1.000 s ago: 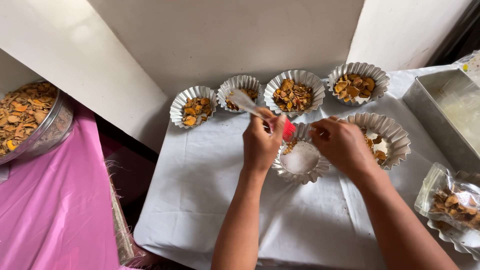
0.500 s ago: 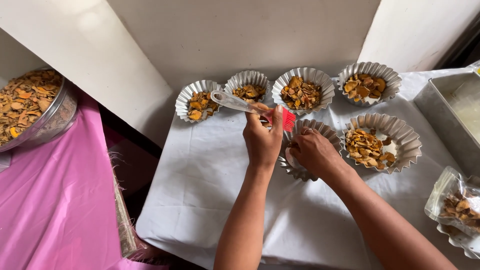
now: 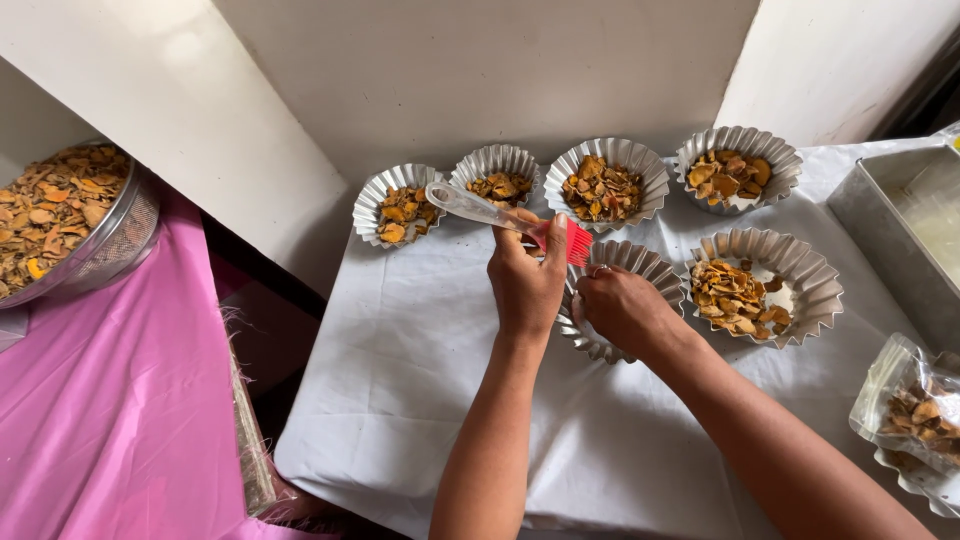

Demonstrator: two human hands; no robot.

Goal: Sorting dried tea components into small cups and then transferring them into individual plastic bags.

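Head view: a pastry brush [image 3: 505,216] with a clear handle and red bristles is pinched in the closed grip of the left hand [image 3: 527,283], its handle slanting up to the left and its bristles lying at the far rim of a fluted metal mould [image 3: 634,262]. That mould is set on the white cloth [image 3: 400,380] of the tabletop, near the middle, and is largely covered by the right hand [image 3: 625,310], which is laid over it with fingers curled down; whether anything is pinched in that grip cannot be told. Just to the right, another fluted mould [image 3: 815,275] is filled partly with dried orange-brown chips. Four smaller filled moulds [image 3: 612,190] are ranged in a row along the far edge by the wall. At the left, a steel bowl [image 3: 110,245] of the same chips is placed on a pink cloth [image 3: 110,420]. A metal tray [image 3: 885,225] is seen at the right edge.
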